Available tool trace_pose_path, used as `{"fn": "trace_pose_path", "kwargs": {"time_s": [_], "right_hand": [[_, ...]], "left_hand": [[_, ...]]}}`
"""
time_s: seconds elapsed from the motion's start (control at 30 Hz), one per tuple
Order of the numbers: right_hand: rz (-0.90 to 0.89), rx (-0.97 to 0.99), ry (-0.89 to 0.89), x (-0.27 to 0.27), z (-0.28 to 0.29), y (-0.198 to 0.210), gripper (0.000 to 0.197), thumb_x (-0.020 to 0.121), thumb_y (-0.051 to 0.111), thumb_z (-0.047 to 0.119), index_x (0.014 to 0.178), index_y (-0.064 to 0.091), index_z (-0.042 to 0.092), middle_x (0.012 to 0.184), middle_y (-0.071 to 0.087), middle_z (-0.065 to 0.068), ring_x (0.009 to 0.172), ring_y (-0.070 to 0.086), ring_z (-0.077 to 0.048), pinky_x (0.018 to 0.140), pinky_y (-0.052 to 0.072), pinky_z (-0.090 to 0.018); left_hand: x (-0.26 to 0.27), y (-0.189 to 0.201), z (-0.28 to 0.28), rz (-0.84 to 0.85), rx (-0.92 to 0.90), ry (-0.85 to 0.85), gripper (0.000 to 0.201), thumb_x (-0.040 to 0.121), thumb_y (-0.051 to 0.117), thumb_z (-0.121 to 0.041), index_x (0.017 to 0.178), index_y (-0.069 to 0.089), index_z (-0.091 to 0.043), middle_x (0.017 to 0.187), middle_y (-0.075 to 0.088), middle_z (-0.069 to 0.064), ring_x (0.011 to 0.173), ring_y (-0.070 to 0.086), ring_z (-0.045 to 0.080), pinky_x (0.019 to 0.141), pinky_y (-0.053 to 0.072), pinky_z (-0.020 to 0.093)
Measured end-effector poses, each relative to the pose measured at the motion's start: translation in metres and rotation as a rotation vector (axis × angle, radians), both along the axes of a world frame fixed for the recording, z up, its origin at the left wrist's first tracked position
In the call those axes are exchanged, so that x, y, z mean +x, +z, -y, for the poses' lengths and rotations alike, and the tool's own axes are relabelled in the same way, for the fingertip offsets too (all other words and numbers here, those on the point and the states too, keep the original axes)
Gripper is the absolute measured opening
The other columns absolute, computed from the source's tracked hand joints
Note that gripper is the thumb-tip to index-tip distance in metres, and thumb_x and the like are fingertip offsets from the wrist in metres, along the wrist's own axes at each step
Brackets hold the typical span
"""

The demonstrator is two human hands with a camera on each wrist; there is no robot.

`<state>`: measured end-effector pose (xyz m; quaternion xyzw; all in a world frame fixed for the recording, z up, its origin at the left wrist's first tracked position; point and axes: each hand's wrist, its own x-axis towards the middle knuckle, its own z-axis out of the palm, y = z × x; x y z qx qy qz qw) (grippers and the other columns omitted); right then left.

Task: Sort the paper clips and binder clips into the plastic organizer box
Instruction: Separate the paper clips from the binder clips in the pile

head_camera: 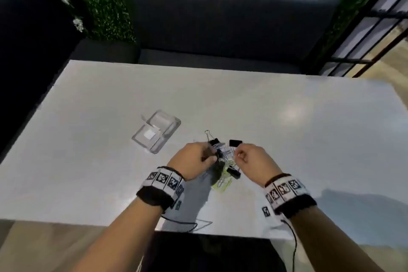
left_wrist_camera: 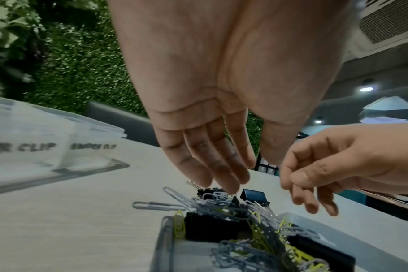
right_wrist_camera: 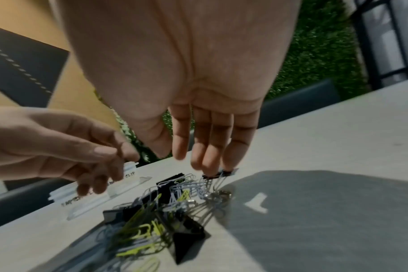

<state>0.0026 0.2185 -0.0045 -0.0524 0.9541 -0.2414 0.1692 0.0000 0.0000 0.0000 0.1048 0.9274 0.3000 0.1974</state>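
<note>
A mixed pile of silver and yellow paper clips and black binder clips (head_camera: 223, 161) lies on the white table (head_camera: 287, 139), partly on a clear flat tray (left_wrist_camera: 167, 237). The clear organizer box (head_camera: 156, 131) stands to the pile's upper left; its labelled compartments (left_wrist_camera: 58, 147) look empty. My left hand (head_camera: 194, 159) hangs over the pile with fingers (left_wrist_camera: 228, 184) pointing down onto the silver clips. My right hand (head_camera: 249, 157) hovers at the pile's right, fingers loosely curled, thumb (left_wrist_camera: 300, 176) against the index finger, nothing visible in it. A black binder clip (left_wrist_camera: 254, 196) sits by its fingertips.
A dark bench seat (head_camera: 220, 28) stands behind the table, in front of a green hedge wall (head_camera: 106, 6). A black-framed window (head_camera: 375, 35) is at the right. Cables run from the wrist bands over the table's near edge (head_camera: 187, 225).
</note>
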Motion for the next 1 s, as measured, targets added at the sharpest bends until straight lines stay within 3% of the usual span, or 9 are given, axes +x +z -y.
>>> {"fn": "trace_pose_path", "kwargs": {"time_s": [0.13,0.3,0.53,0.77,1.0], "right_hand": [[-0.040,0.049,0.110,-0.005,0.007,-0.018,0.013,0.091,0.059,0.030,0.098,0.064,0.019,0.095,0.064,0.000,0.084,0.061,-0.020,0.076,0.053,-0.034],[-0.079,0.140,0.126,0.012,0.012,-0.034,0.018,0.087,0.065,0.039,0.088,0.060,0.022,0.091,0.061,0.000,0.080,0.059,-0.020,0.066,0.044,-0.031],[-0.121,0.170,0.052,0.016,0.020,-0.036,0.014,0.086,0.066,0.036,0.087,0.060,0.023,0.088,0.062,0.001,0.078,0.057,-0.020,0.067,0.044,-0.029],[-0.193,0.178,0.025,0.020,0.023,-0.040,0.008,0.083,0.059,0.031,0.082,0.058,0.023,0.086,0.063,0.000,0.076,0.057,-0.022,0.063,0.043,-0.030],[-0.264,0.172,0.013,0.023,0.026,-0.033,0.012,0.087,0.051,0.029,0.080,0.059,0.025,0.086,0.062,-0.001,0.078,0.063,-0.025,0.069,0.056,-0.038]], "left_hand": [[-0.007,-0.024,-0.009,-0.053,-0.113,-0.087,0.028,0.088,0.068,-0.042,0.110,0.067,-0.025,0.099,0.074,-0.002,0.089,0.068,0.018,0.081,0.058,0.038],[0.003,-0.038,-0.014,-0.124,-0.227,-0.118,0.027,0.082,0.074,-0.046,0.103,0.069,-0.028,0.094,0.073,-0.007,0.087,0.068,0.016,0.078,0.058,0.036],[0.014,-0.043,-0.026,-0.222,-0.340,-0.074,0.039,0.079,0.071,-0.059,0.098,0.070,-0.025,0.097,0.070,-0.001,0.087,0.067,0.022,0.073,0.056,0.034],[0.023,-0.042,-0.033,-0.235,-0.325,0.004,0.026,0.081,0.067,-0.045,0.092,0.078,-0.024,0.092,0.073,0.000,0.083,0.070,0.024,0.069,0.056,0.031],[0.028,-0.039,-0.033,-0.275,-0.263,0.015,0.019,0.083,0.063,-0.030,0.095,0.077,-0.028,0.094,0.073,-0.001,0.086,0.068,0.023,0.071,0.054,0.031]]}}
